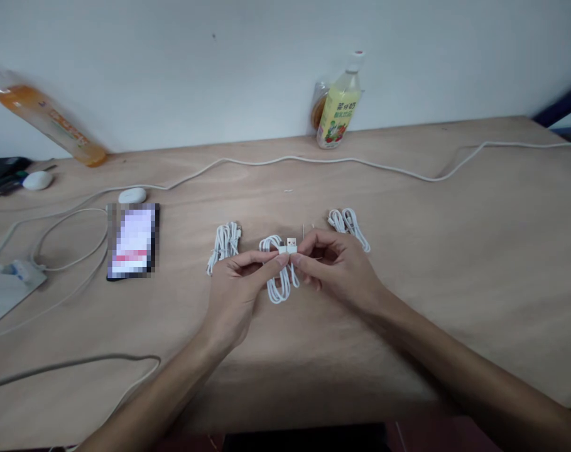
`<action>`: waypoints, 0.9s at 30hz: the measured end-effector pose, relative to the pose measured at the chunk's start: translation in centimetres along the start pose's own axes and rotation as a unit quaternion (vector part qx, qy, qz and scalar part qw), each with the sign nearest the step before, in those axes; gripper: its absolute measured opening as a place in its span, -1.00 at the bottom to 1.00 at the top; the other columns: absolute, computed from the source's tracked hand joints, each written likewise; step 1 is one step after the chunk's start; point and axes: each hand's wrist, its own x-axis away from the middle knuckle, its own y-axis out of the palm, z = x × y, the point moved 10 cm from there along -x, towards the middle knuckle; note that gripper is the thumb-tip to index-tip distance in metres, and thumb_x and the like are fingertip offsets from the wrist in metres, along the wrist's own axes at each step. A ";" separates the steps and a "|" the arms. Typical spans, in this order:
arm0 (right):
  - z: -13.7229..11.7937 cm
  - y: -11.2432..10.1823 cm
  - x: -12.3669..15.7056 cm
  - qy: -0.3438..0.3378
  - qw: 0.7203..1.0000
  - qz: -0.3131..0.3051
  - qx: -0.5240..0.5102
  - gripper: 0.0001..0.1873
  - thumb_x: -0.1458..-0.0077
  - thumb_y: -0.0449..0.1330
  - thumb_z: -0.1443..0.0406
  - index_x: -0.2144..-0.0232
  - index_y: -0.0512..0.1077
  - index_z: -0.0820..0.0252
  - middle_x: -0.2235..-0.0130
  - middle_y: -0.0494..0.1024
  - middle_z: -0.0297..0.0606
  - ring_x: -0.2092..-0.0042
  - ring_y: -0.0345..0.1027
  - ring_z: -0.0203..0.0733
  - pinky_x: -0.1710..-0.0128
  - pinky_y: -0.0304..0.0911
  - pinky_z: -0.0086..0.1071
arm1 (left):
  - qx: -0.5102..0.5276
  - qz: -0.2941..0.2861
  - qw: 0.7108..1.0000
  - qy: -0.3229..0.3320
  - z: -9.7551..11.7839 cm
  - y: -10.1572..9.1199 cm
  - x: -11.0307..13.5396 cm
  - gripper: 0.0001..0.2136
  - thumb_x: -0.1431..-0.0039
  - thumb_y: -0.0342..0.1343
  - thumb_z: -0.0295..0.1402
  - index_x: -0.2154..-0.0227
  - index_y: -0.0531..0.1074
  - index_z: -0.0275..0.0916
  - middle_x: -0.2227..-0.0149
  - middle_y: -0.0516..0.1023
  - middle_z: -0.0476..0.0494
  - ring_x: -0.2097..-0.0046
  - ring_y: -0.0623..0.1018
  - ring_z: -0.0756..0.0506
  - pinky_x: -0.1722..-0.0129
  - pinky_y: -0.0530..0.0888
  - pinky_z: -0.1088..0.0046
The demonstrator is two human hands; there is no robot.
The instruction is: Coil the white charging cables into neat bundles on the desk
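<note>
Both grips are closed on one coiled white cable [279,284] over the middle of the table [455,270]. The left hand [233,290] pinches it between thumb and fingertips from one side and the right hand [338,269] does the same from the other. Their fingertips meet just below the cable's metal plug [291,242], which sticks up and away from the person. The cable's loops hang beneath the fingers, low over the wood; whether they touch it cannot be told.

At the far left an orange bottle [49,122] leans tilted against the wall, with a white oval object [38,180] near it. A second white oval [132,195] lies just behind a phone [133,242], which rests flat with its screen lit. A long white cord [266,161] runs across the back of the table from side to side. Just left of the left hand lies a tied cable bundle [223,245], apart from the fingers. Another cable bundle [348,225] lies just behind the right hand. Farther back, a yellow drink bottle [339,107] stands upright against the wall.
</note>
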 end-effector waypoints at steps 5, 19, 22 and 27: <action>0.1 0.1 0.0 0.000 1.000 -0.013 0.001 -0.64 -0.11 0.54 0.09 0.45 0.52 0.15 0.53 0.49 -0.43 0.55 0.29 -0.37 0.62 0.22 -0.50 | 0.000 -0.002 1.000 0.001 -0.1 0.0 0.0 -0.80 0.07 0.64 -0.26 0.42 0.79 -0.20 0.26 0.80 -0.19 0.30 0.66 -0.06 0.15 0.61 0.36; -0.2 0.9 0.1 -0.005 0.998 -0.059 0.000 -0.65 -0.23 0.46 0.05 0.36 0.46 0.10 0.46 0.44 -0.45 0.50 0.27 -0.35 0.57 0.25 -0.49 | -0.002 -0.003 1.000 0.003 -0.2 -0.1 -0.1 -0.79 0.06 0.64 -0.25 0.40 0.79 -0.21 0.25 0.80 -0.19 0.28 0.67 -0.07 0.13 0.62 0.35; -0.2 1.2 0.1 -0.003 0.998 -0.068 -0.002 -0.65 -0.25 0.44 0.04 0.35 0.43 0.09 0.46 0.44 -0.45 0.49 0.27 -0.34 0.56 0.25 -0.48 | 0.003 0.000 1.000 0.003 -0.2 -0.2 -0.1 -0.81 0.06 0.63 -0.28 0.41 0.78 -0.20 0.26 0.80 -0.19 0.29 0.67 -0.07 0.14 0.62 0.35; -0.1 1.4 0.2 -0.004 0.997 -0.076 -0.008 -0.66 -0.29 0.41 0.04 0.33 0.43 0.09 0.45 0.43 -0.45 0.48 0.27 -0.34 0.55 0.24 -0.48 | 0.000 -0.006 1.000 0.002 -0.3 0.0 -0.1 -0.83 0.04 0.61 -0.27 0.41 0.79 -0.19 0.28 0.80 -0.18 0.31 0.66 -0.05 0.17 0.61 0.37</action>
